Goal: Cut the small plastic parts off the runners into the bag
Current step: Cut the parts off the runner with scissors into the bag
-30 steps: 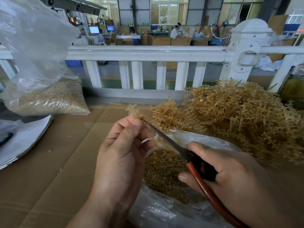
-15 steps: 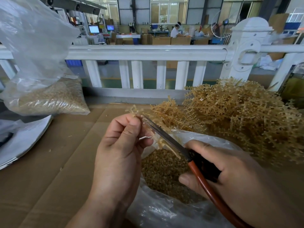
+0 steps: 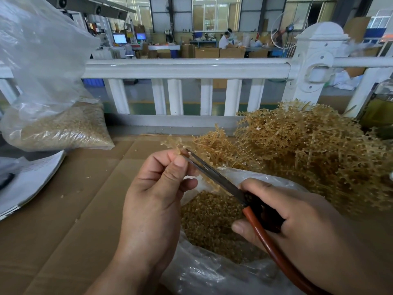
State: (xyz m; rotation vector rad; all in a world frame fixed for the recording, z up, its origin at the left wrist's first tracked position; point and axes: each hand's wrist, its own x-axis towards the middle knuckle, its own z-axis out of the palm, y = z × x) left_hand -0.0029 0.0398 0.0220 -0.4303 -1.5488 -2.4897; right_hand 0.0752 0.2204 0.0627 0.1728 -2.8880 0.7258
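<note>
My left hand (image 3: 155, 201) pinches a small tan plastic runner (image 3: 173, 143) between thumb and fingers, its top poking out above the fingertips. My right hand (image 3: 297, 226) grips red-handled scissors (image 3: 214, 175) whose dark blades reach up to the runner at my left fingertips. Below both hands lies an open clear plastic bag (image 3: 204, 275) holding a bed of cut tan parts (image 3: 210, 218). A large pile of uncut tan runners (image 3: 308, 154) is heaped on the right.
Everything rests on flat brown cardboard (image 3: 70, 209). A filled clear bag of parts (image 3: 59, 128) sits at the back left, with white sheets (image 3: 27, 177) beside it. A white railing (image 3: 187, 69) runs across behind the work surface. A person sits far off.
The scissor blades have closed further and slid up along the runner towards my left fingertips. My left hand has shifted slightly with the runner.
</note>
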